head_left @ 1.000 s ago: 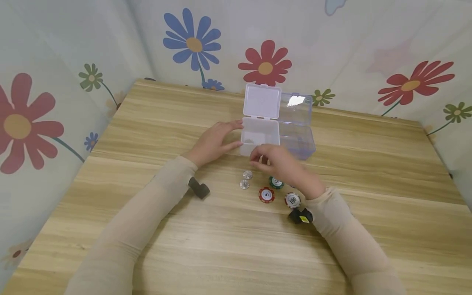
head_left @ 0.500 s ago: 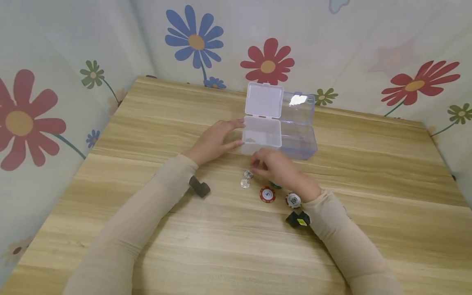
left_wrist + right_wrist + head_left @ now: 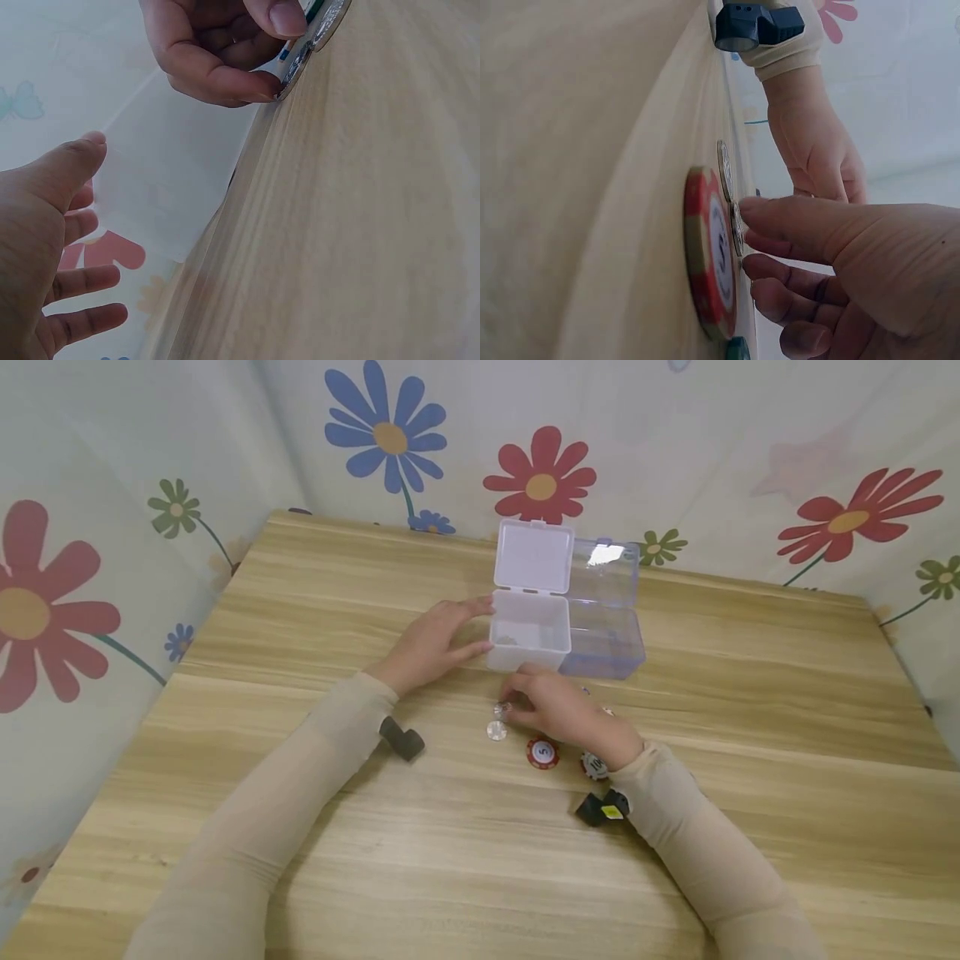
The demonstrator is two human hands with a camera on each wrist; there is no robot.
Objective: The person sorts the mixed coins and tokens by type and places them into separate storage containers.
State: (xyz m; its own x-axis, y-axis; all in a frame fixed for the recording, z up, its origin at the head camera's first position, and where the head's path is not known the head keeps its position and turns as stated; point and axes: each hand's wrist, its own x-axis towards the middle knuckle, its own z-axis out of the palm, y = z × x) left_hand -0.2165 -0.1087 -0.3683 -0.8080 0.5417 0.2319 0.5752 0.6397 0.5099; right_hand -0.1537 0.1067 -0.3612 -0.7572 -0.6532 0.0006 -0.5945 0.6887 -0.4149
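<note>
My left hand [image 3: 431, 643] touches the left side of a white plastic box [image 3: 528, 656] with extended thumb and index finger; the box's lid [image 3: 534, 556] is raised. My right hand [image 3: 555, 706] is down at the table in front of the box, fingers bent. In the right wrist view its thumb [image 3: 769, 214] and fingertips come right up to a silver coin [image 3: 737, 229] that lies flat. A second silver coin [image 3: 497, 731] lies beside it. Nearer me are a red poker chip [image 3: 542, 752] marked 5 and a white chip [image 3: 592, 766] marked 100.
A clear bluish plastic box [image 3: 611, 652], lid up, stands against the white box's right side. A green chip [image 3: 739, 349] shows at the bottom of the right wrist view. Small bits of other chips peek out behind my right hand. Something small and greyish [image 3: 507, 641] lies inside the white box.
My right hand has moved down and left from the white box's front edge to the silver coins, now covering the green chip in the head view. My left hand stays at the box.
</note>
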